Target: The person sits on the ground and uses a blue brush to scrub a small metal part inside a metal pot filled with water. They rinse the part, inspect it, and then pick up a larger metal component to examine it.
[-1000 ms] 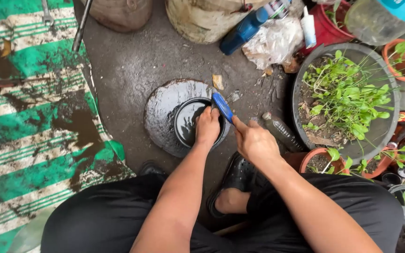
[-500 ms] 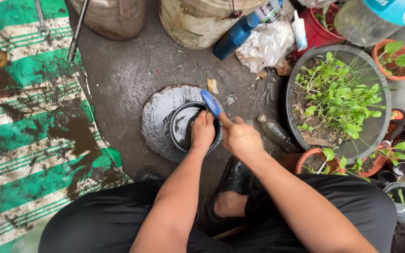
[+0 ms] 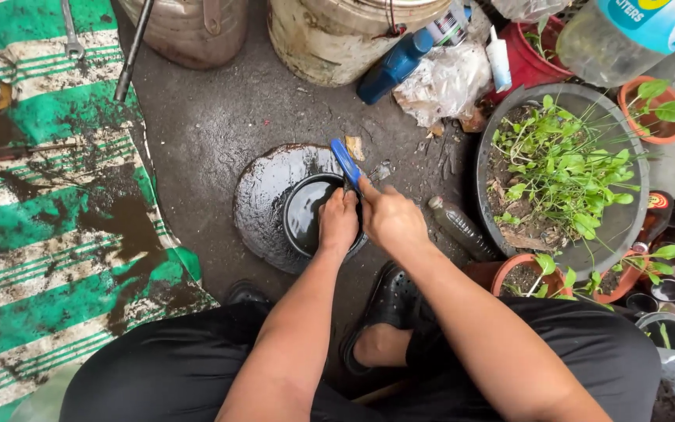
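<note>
Bare forearms, no sleeves; black trousers; black perforated clog-type shoe, no sock.

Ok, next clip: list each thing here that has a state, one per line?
Left hand: closed on something in the bowl, hidden.
Right hand: gripping the blue-handled tool, handle tilted up.
Black bowl: upright, dark liquid inside.
Round pan: flat, wet and oily.
Blue bottle: lying on its side.
Small brown bottle: lying down, capped.
Green mat: stained dark.

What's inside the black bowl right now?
Dark glossy liquid fills the bowl. The left hand and right hand with the blue-handled tool cover its right side, hiding the tool's tip.
</note>
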